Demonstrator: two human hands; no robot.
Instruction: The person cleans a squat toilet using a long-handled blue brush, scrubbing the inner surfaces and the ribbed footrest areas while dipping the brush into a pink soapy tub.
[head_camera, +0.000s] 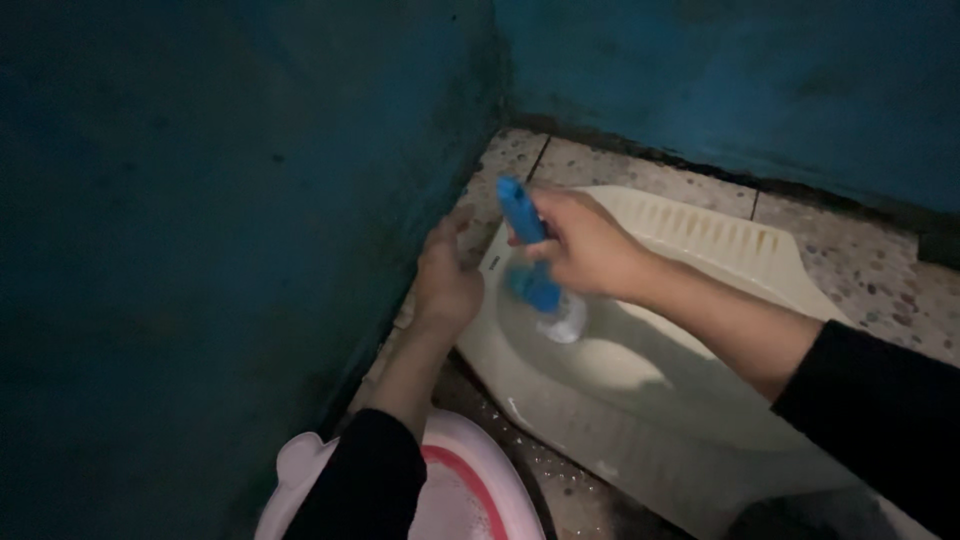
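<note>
My right hand (585, 245) grips the blue handle of a toilet brush (523, 222); its blue and pale bristle head (545, 300) is down inside the bowl of a cream squat toilet pan (700, 400). My left hand (447, 280) hangs beside the pan's left rim, close to the dark blue wall (200, 220), fingers loosely curled and apart, holding nothing. Both arms wear black sleeves.
Speckled terrazzo floor tiles (860, 265) surround the pan. Blue walls meet in a corner just behind the pan. A white and pink plastic basin (470, 490) sits at the lower edge near my left sleeve. The floor beside the pan looks wet.
</note>
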